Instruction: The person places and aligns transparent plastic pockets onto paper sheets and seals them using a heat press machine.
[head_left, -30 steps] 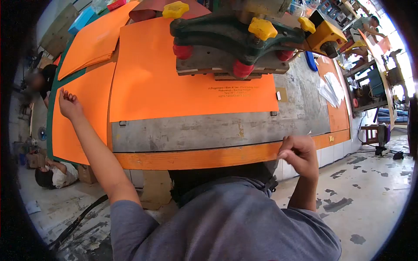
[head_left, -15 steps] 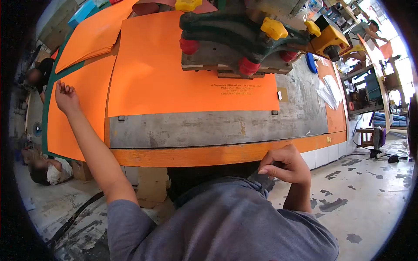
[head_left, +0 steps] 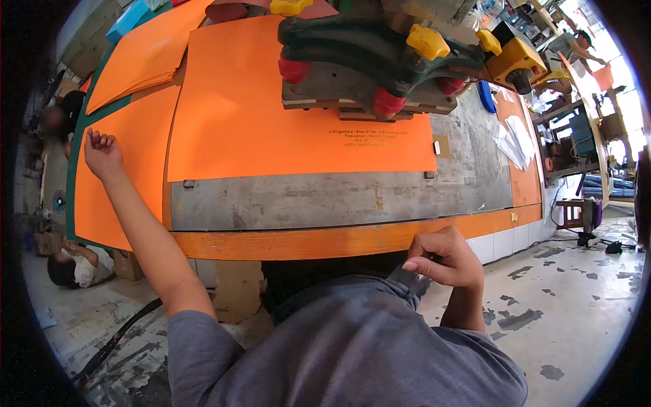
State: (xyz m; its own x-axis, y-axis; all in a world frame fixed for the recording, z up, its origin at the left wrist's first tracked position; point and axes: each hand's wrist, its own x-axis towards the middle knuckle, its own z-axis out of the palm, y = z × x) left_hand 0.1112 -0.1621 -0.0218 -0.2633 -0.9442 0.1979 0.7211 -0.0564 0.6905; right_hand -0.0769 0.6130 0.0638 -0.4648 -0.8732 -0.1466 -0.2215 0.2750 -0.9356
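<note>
My left hand [head_left: 104, 153] is at the far left, over an orange sheet [head_left: 129, 197], with its fingers loosely curled and nothing visible in them. Whether it touches the sheet I cannot tell. In front of my body, at the table's front edge, my right hand [head_left: 447, 256] is closed, thumb against the bent forefinger; anything between them is hidden. A large orange sheet [head_left: 237, 115] lies on the grey metal bed [head_left: 291, 203], with several lines of dark gold lettering [head_left: 369, 138] near its right end. Above it hangs a green press head [head_left: 339, 51] with red and yellow knobs.
A stack of orange sheets [head_left: 146, 61] lies at the upper left. The wooden table edge [head_left: 291, 245] runs in front of me. White papers [head_left: 515, 142] and a yellow control box [head_left: 515, 64] are at the right. Other people are at both sides.
Both hands and the orange sheets keep almost the same places. The view has shifted very slightly. At the lower left, the seated person's arm and head have moved a little.
</note>
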